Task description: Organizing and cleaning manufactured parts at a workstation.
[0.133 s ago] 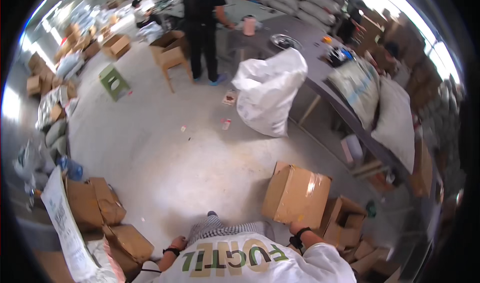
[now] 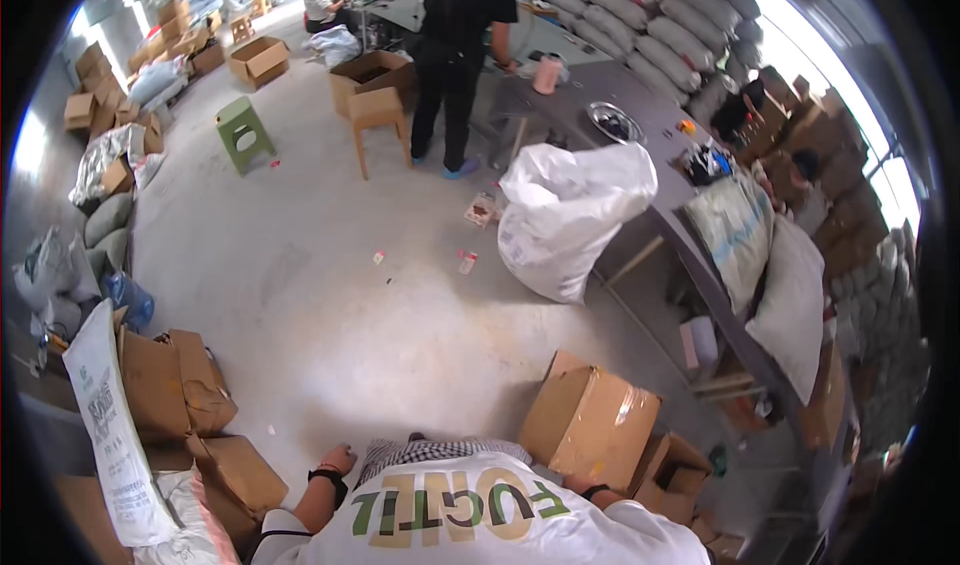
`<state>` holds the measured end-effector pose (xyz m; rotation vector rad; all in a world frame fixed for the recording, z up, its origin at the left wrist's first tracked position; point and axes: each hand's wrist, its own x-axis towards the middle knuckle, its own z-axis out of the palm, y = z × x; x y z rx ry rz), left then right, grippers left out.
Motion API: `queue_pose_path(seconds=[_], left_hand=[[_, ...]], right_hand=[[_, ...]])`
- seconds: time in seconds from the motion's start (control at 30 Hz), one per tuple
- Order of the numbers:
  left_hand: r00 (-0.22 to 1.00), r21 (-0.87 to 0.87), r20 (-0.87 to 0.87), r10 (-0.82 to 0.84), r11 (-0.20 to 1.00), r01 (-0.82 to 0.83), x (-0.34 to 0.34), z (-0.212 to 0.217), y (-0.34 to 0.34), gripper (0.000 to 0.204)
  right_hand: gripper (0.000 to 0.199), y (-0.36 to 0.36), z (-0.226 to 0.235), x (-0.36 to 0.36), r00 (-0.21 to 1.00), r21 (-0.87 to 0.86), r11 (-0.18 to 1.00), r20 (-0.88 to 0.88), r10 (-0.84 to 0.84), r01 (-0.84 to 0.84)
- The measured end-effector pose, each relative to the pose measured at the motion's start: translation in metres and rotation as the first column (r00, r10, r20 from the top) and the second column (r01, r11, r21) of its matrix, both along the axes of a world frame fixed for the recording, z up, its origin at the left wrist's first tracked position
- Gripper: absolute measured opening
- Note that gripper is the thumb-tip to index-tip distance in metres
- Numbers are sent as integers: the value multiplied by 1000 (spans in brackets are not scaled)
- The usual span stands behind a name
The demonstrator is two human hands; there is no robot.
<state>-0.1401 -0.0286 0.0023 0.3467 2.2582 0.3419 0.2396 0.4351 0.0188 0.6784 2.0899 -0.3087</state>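
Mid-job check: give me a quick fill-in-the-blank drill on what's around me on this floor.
1. The small stool standing alone on the floor is ____ in colour.
2. The box nearest the right hand is made of brown ____.
3. The big stuffed sack beside the long grey table is ____ in colour.
4. The person standing at the far end of that table wears ____ clothes.

Missing words: green; cardboard; white; black

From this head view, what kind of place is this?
Most likely a warehouse or packing floor. Stacked sacks line the far wall, cardboard boxes lie open across the concrete floor, and a big white bag leans on a long work table where a person stands.
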Motion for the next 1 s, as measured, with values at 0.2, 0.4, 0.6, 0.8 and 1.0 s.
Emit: queue_pose_path(seconds=[0.2, 0.4, 0.6, 0.8, 1.0], left_hand=[[995, 269, -98, 31, 963, -4, -181, 16, 59, 41], [920, 420, -304, 248, 901, -105, -335, -17, 97, 30], [979, 44, -48, 199, 979, -197, -416, -115, 22, 37], [967, -8, -79, 243, 970, -244, -561, -114, 39, 36], [920, -65, -137, 368, 923, -379, -745, -108, 46, 35]], right_hand=[[31, -13, -6, -126, 1000, -311, 950, -22, -7, 0], [28, 34, -9, -319, 991, -394, 909, 76, -112, 133], [24, 151, -17, -677, 834, 93, 855, -296, -466, 510], [24, 113, 20, -1019, 562, -255, 964, -810, -169, -78], [22, 97, -4, -1172, 697, -171, 956, -716, 45, -238]])
